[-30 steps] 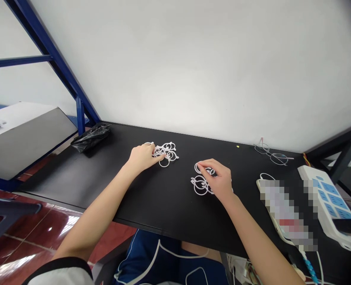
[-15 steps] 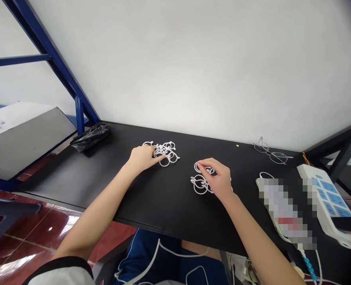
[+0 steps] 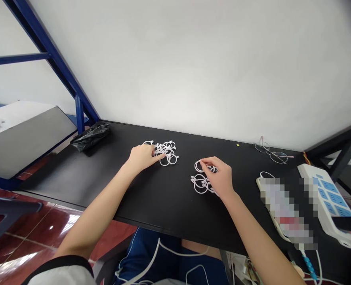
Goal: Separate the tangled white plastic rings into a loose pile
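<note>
Far left, crumpled black plastic bag (image 3: 90, 137) on the black surface (image 3: 151, 198). Left hand (image 3: 142, 156), fingers curled narrow, pins the far-left tangle of white plastic rings (image 3: 166, 152). Right hand (image 3: 220, 178) pinches one ring of the nearer white ring cluster (image 3: 201, 183) btwn thumb & forefinger. Risk: rings look interlinked, so lifting one could drag the rest & scatter them off the near edge. Wire-frame glasses (image 3: 271, 153) & white power strip (image 3: 330, 198) w/ cables sit right; a stray ring could snag there.
</note>
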### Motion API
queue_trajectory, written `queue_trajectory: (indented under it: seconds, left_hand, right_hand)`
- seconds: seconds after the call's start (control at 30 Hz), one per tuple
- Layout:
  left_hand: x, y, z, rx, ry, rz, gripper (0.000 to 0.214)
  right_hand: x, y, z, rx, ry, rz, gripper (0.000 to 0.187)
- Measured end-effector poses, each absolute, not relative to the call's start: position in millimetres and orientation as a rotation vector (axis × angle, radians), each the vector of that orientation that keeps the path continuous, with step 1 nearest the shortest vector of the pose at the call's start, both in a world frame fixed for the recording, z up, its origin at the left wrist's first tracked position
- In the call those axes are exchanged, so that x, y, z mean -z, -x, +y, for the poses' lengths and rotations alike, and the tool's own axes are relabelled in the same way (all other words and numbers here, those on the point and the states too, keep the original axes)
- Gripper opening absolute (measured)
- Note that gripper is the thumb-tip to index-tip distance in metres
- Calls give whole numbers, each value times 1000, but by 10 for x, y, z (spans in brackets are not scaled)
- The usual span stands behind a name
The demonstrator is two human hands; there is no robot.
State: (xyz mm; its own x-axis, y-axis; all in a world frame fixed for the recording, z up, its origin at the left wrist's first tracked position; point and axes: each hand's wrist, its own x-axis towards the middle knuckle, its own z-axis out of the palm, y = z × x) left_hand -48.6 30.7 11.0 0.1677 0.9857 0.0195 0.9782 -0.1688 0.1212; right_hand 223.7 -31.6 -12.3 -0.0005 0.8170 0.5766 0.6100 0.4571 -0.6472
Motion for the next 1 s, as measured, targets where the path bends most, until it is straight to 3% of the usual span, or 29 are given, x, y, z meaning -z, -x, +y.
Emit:
queue_trajectory:
  seconds: [0.3, 1.0]
  left_hand:
    - [-109, 499, 322, -158, -2312, 1983, 64]
    - [-93, 495, 314, -217, -2327, 1986, 56]
  right_hand:
    - [223, -2403, -237, -268, 1610, -1726, 13]
    - [226, -2387, -232, -312, 1489, -1738, 18]
